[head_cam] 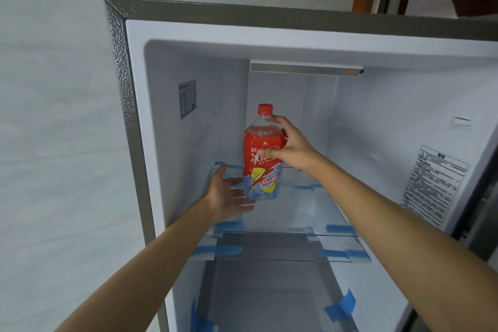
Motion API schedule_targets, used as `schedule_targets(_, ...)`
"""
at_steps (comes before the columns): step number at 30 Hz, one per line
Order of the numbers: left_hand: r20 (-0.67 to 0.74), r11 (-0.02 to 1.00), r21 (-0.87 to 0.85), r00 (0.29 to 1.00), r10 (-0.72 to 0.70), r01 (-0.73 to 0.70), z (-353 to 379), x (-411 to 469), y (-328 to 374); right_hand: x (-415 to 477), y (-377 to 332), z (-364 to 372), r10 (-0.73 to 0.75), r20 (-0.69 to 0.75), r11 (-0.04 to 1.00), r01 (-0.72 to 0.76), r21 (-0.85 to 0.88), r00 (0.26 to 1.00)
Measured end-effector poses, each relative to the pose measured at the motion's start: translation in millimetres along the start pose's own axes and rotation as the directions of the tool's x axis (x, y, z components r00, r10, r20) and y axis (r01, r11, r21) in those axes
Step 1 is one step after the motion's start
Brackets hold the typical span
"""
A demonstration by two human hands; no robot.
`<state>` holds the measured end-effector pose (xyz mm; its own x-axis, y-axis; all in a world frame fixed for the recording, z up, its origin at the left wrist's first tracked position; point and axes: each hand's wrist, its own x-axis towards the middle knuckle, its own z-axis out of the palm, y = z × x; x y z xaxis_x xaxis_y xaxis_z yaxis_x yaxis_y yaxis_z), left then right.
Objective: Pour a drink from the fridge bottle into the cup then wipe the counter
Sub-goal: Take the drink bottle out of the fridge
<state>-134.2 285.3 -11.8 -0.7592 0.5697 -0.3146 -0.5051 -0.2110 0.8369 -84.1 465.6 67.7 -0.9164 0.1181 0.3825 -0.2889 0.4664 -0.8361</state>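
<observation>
We find the bottle (262, 153) upright inside the open fridge (121, 62), towards the back and a little left of the middle of the upper compartment. It is clear plastic with a red and pale-blue label reading "Ice Tea", and its red cap (265, 109) is screwed on. The right hand (292, 147) grasps it from the right at shoulder height: we see the thumb laid across the front of the label and the fingers curled round the far side, up near the neck. The left hand (229, 197) is spread flat, palm turned inward and up, its straight fingers reaching to the foot of the bottle and seeming to touch it from the left and below. The base sits level with the glass shelf (301, 205), but we cannot tell whether it stands on the glass or is lifted just clear of it. Strips of blue tape (340, 228) hold the shelf's front edge and corners, and more tape shows on the lower shelf (269, 256) beneath. A small printed sticker (187, 99) is on the left inner wall, a larger warning sticker (436, 183) on the right wall, and a light bar (304, 69) runs under the ceiling of the compartment. Left of the fridge we see a pale wall (54, 89).
</observation>
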Motion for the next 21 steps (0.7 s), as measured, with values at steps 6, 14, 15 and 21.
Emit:
schedule_targets(6, 0.053, 0.994, -0.108, 0.999, 0.010, -0.004, -7, -21, 4, -13, -21, 2, -0.005, -0.022, 1.000, 0.006, 0.022, 1.000)
schedule_targets(14, 0.094, 0.990, -0.132, 0.995, -0.027, 0.039, -11, -50, 2, -41, -45, 13, 0.017, -0.073, 1.000, -0.016, 0.009, 0.997)
schedule_targets(15, 0.102, 0.990, -0.134, 0.994, -0.036, 0.049, -12, -55, 0, -46, -48, 15, 0.020, -0.084, 1.000, -0.019, 0.005, 0.996)
schedule_targets(21, 0.173, 0.983, -0.135, 0.980, -0.099, 0.123, -23, -85, -6, -82, -67, 30, 0.058, -0.147, 0.998, -0.061, -0.014, 0.987)
